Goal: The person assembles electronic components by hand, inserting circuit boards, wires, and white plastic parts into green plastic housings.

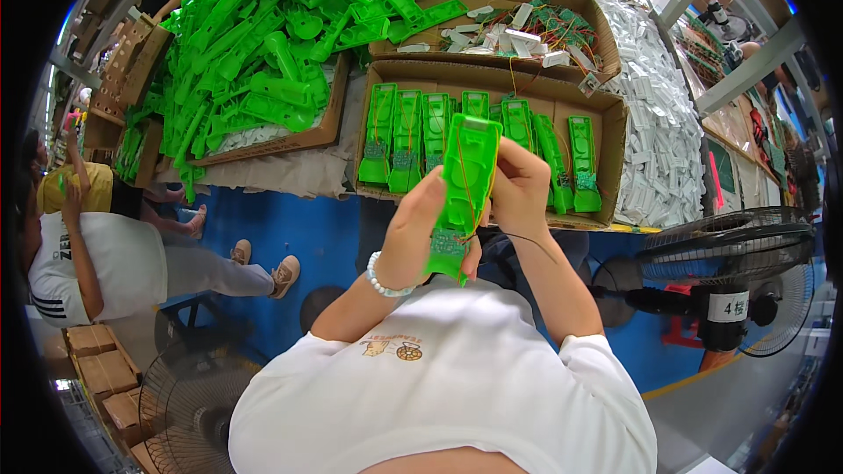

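Both my hands hold one bright green plastic housing [465, 171], an open half shell tilted upright in front of my chest. Thin red and yellow wires run along its inside, and a small green circuit board sits at its lower end. My left hand [411, 228] grips the shell's left side, thumb along the edge. My right hand [518, 184] closes round its right side near the upper part, some fingers hidden behind it. Just beyond, a shallow cardboard box [606, 167] carries several similar green housings [583, 154] with boards and wires, standing in a row.
A big heap of green shells [263, 61] covers the table's left. Behind the row, another carton [606, 26] contains wired boards and white parts. Small white pieces [659, 132] are piled at right. A black fan [720, 272] stands right; a person [114, 254] sits at left.
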Demonstrator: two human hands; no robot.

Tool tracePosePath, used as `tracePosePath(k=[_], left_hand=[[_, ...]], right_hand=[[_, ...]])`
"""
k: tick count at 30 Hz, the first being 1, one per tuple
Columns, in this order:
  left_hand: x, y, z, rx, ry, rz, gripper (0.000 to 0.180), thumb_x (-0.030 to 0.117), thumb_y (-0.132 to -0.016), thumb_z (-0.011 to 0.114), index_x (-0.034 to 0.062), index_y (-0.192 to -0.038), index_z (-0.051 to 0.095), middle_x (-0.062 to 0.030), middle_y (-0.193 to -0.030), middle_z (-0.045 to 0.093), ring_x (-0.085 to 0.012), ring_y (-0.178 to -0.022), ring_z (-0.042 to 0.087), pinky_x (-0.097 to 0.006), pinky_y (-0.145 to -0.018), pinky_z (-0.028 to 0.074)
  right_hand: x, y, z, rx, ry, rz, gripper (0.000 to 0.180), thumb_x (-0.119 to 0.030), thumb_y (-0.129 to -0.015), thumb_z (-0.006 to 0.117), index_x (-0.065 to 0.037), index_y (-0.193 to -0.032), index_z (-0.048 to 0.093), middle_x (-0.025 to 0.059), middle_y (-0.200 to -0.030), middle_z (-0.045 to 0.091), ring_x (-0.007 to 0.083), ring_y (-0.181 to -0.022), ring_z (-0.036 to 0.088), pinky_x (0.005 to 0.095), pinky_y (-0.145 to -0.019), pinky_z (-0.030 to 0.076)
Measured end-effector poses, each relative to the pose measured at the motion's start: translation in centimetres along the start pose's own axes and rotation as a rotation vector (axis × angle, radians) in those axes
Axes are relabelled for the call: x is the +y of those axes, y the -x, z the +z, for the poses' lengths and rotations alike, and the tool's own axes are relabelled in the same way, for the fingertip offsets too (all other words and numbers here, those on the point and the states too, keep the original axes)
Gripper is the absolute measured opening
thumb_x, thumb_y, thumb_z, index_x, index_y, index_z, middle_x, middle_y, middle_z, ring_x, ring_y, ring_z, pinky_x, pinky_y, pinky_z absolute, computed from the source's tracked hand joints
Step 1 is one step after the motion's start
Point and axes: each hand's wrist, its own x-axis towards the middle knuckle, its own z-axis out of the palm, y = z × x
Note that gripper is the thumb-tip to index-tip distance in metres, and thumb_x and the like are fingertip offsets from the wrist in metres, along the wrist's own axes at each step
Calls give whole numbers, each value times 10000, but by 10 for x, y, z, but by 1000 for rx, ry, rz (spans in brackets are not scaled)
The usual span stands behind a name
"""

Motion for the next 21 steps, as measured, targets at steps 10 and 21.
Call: tracePosePath(k=[10,21], left_hand=[[-12,-10,-22,55,-39,107,412,465,-1000,347,79,-1144,353,-196,-806,581,-259,-420,576,-347,-353,487],[-23,-20,-44,79,-221,233,330,275,-1009,432,91,-1210,247,-116,-861,611,-123,-638,593,-239,-521,485]], right_hand=[[-25,11,-5,-236,-473,374,266,9,-930,479,72,-1177,554,123,-910,605,194,-488,621,253,-460,493],[-22,-1,8,-89,-346,435,364,21,-866,618,66,-1217,532,125,-878,667,152,-552,624,272,-466,518]])
